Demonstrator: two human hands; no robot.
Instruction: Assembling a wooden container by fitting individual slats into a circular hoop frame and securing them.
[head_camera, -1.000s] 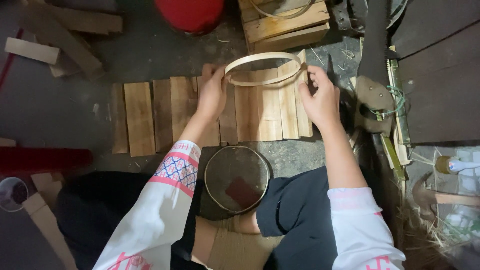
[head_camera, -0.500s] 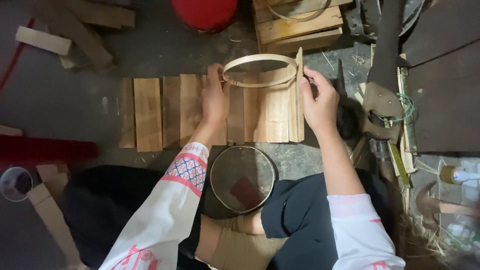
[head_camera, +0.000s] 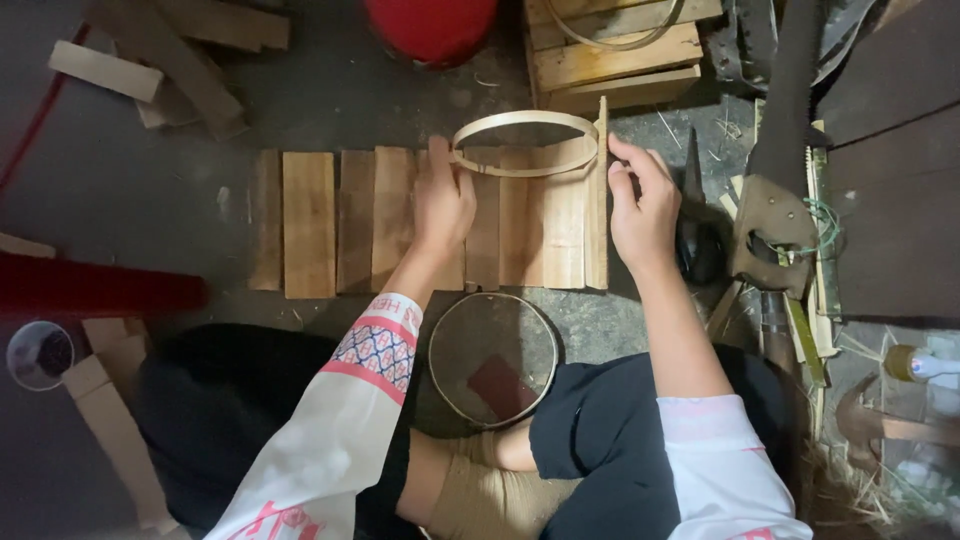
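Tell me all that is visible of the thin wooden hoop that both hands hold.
The hoop is a thin strip of pale wood bent into an oval ring, open in the middle. It is held above the row of wooden slats on the floor. The left hand grips its left edge; the right hand is at its right edge, where one slat stands on edge against the ring.

A woodworking shop: wooden slats (head_camera: 400, 215) on the concrete floor (head_camera: 120, 200), offcuts (head_camera: 150, 60) at ten o'clock, handsaw (head_camera: 775, 150) at three.
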